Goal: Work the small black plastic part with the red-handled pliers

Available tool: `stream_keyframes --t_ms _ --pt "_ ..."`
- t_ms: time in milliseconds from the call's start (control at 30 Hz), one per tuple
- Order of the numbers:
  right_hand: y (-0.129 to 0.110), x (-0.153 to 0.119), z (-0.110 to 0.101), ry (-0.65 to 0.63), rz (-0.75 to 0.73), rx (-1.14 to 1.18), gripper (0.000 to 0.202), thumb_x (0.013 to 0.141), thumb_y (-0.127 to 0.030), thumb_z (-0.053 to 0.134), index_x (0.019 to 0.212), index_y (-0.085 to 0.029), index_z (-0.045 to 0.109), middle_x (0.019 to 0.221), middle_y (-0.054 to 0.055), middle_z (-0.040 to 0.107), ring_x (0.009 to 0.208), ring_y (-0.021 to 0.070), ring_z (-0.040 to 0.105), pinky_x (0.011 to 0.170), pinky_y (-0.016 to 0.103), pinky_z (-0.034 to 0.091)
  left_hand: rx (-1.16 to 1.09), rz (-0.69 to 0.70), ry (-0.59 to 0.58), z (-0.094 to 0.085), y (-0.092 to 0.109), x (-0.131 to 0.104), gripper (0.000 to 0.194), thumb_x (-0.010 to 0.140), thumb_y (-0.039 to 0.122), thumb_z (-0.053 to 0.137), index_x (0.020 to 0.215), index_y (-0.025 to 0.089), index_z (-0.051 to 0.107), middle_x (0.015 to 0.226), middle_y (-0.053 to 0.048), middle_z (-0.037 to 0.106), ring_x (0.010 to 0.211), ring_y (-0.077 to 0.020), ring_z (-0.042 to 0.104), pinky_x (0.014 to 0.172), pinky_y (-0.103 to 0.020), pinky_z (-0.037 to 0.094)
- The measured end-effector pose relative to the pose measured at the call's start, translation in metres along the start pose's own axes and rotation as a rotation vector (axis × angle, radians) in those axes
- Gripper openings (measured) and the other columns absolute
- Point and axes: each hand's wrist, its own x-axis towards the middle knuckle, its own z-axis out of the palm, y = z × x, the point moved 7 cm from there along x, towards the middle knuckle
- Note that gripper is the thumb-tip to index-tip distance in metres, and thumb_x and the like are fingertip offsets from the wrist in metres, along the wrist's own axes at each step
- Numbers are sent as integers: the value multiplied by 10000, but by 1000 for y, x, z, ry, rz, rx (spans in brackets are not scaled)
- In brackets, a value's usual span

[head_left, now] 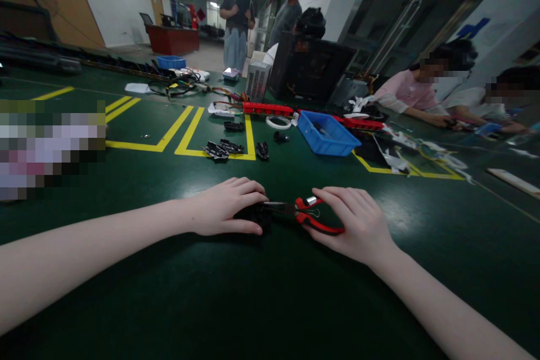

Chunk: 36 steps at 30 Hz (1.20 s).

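Two forearms (455,304) extend from the near edge over the green table (270,304), the left hand (228,205) holding a black part (258,212) at centre, the right hand (356,225) gripping pliers (300,216) pointed left at that part, with black pieces (231,147) farther off, left of centre, and a blue bin (337,146) far, right of centre

The left hand (230,205) covers most of a dark part (265,218), hiding its shape from me. My view's edges cut off both forearms (113,239), and I can't tell what sits inside the blue bin (337,147).
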Motion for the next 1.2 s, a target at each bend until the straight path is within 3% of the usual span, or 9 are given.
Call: stream_keyframes --t_ms 433,667,1200 --pt "1 1 0 -20 4 -2 518 788 -385 680 1238 -160 554 1052 130 678 945 267 633 782 392 475 -19 2 6 -1 -1 0 516 917 555 528 1299 208 517 1310 -104 516 1146 -272 504 956 -397 424" --pt "2 2 3 -49 28 19 528 776 -422 681 1197 -123 571 1076 152 664 950 271 628 781 383 481 -5 4 -6 0 0 1 498 921 546 528 1279 201 515 1312 -100 514 1156 -270 501 963 -390 421" --pt "6 0 4 -62 81 118 451 762 -417 690 1138 -185 603 1037 95 702 895 231 671 738 349 535 -15 4 -6 0 -1 1 482 927 543 519 1263 197 524 1308 -105 517 1151 -273 498 964 -395 418"
